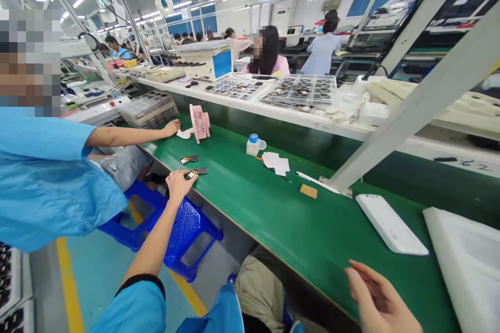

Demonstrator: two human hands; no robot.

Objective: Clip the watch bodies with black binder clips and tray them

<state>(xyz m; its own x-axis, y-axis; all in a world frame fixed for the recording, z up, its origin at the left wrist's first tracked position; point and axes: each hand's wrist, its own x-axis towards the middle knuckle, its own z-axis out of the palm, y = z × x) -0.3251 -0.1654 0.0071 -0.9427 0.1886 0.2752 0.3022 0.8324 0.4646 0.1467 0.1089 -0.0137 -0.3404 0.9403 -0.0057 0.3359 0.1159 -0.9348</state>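
At the near edge of the green worktop, my left hand [179, 186] has its fingers closed on one end of a small open electronic device [193, 173]. Its dark cover piece lies to the right, and the inside shows white and yellow parts. A similar small device [189, 159] rests just beyond it. My right hand [380, 299], low at the right, holds nothing; its fingers are loosely bent with the thumb apart. Nearest to that hand is a white foam block [391, 223] lying on the worktop.
A co-worker's hand [172, 128] rests near a pink fan [199, 123]. A blue-capped bottle [253, 144], white paper slips [276, 162], a white pen-like stick [317, 182] and a tan sponge [308, 191] lie mid-bench. A slanted post [390, 130] and a white foam tray [464, 250] stand right.
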